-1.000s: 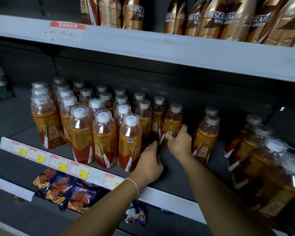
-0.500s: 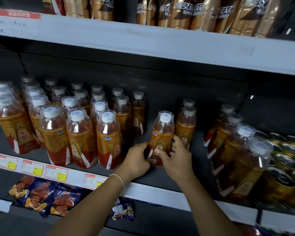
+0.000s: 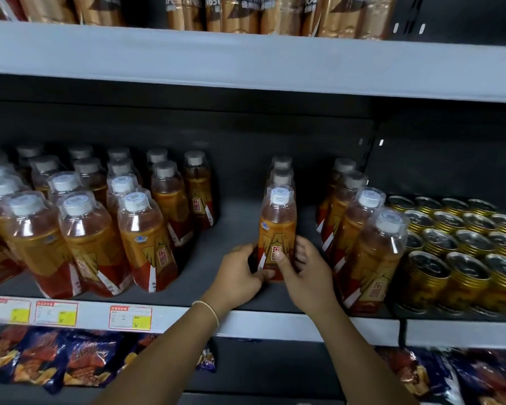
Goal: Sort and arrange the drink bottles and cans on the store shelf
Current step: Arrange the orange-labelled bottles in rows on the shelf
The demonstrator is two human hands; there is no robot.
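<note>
The orange drink bottles bear the characters "东鹏". The gold bottles on the upper shelf read "NESCAFE", partly cut off. The price tags are illegible.

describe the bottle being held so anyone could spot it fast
On the middle shelf, find the gap between the big bottle block and the gold cans. The held bottle fronts a short lone row there, the only one with both hands on its label.

orange drink bottle | white cap, upright | mid-shelf, front of a short row
</note>
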